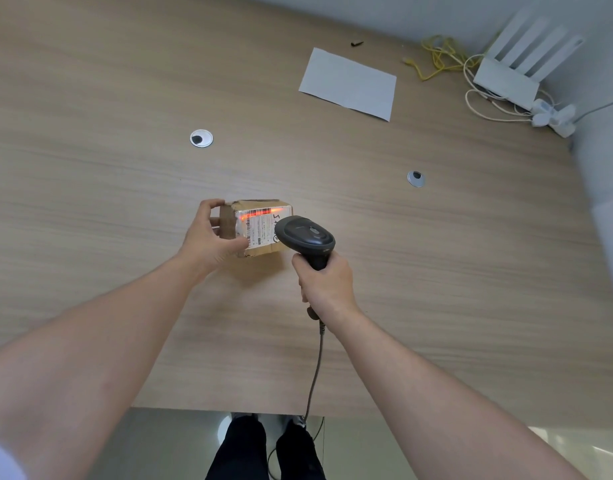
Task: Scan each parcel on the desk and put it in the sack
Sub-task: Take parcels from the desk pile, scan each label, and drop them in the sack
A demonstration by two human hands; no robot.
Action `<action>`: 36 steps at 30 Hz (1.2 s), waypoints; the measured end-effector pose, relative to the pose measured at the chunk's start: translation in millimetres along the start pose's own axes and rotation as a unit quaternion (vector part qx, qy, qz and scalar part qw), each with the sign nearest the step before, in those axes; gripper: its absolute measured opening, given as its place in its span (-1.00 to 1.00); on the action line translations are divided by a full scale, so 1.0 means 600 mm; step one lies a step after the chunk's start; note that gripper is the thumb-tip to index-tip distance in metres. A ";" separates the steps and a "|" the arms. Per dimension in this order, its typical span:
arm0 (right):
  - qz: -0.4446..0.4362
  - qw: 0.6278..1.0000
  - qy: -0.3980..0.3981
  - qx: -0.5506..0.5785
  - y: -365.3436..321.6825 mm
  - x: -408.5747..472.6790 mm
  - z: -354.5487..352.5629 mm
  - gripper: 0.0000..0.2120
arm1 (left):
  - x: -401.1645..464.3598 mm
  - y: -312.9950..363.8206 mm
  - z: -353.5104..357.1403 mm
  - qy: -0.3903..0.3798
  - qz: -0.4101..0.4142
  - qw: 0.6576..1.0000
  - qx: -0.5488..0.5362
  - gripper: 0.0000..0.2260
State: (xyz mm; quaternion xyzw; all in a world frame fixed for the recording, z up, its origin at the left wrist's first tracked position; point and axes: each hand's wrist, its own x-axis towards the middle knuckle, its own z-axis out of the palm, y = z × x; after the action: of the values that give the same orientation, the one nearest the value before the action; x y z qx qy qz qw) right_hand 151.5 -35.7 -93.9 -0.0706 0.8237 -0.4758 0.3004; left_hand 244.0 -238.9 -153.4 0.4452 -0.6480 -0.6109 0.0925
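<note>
A small brown cardboard parcel (pixel 260 227) with a white shipping label sits at the middle of the wooden desk (pixel 125 202). My left hand (pixel 211 233) grips its left end, thumb on the near side and fingers over the far edge. My right hand (pixel 324 282) holds the handle of a black barcode scanner (pixel 306 239), whose head points at the label from the right. A red scan line glows across the barcode at the label's top. No sack is in view.
A white sheet of paper (pixel 350 83) lies at the back. A white router (pixel 512 71) with yellow and white cables stands in the back right corner. Two round cable grommets (pixel 201 138) are set in the desk. The scanner's cord (pixel 315 368) runs off the near edge.
</note>
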 end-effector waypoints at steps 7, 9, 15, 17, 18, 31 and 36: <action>0.021 1.000 -0.002 0.014 -0.007 -0.005 -0.011 -0.80 | -0.001 0.010 0.006 -0.014 0.005 1.000 -0.001 -0.25; 0.020 1.000 0.002 0.018 -0.006 -0.004 -0.015 -0.81 | 0.001 0.013 0.008 -0.013 0.004 1.000 -0.024 -0.29; 0.019 0.999 0.025 0.028 0.003 0.002 -0.024 -0.82 | 0.007 0.014 0.006 -0.037 0.020 0.999 0.005 -0.28; 0.019 0.999 0.030 0.031 0.006 0.005 -0.024 -0.82 | 0.005 0.013 0.003 -0.035 0.023 0.998 0.055 -0.28; 0.019 0.999 0.031 0.031 0.007 0.006 -0.024 -0.82 | 0.005 0.011 0.003 -0.035 0.025 0.996 0.078 -0.28; 0.025 0.998 0.043 0.030 0.032 0.020 -0.029 -0.82 | -0.002 -0.005 0.041 -0.014 -0.012 0.999 0.049 -0.22; 0.028 0.998 0.039 0.029 0.036 0.024 -0.032 -0.82 | 0.006 -0.003 0.038 -0.005 -0.046 0.998 0.046 -0.19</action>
State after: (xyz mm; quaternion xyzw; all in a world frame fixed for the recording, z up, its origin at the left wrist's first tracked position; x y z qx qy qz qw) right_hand 132.6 -15.6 -110.6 -0.0206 0.8223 -0.4933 0.2831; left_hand 227.7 -224.8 -161.8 0.4753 -0.6547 -0.5864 0.0402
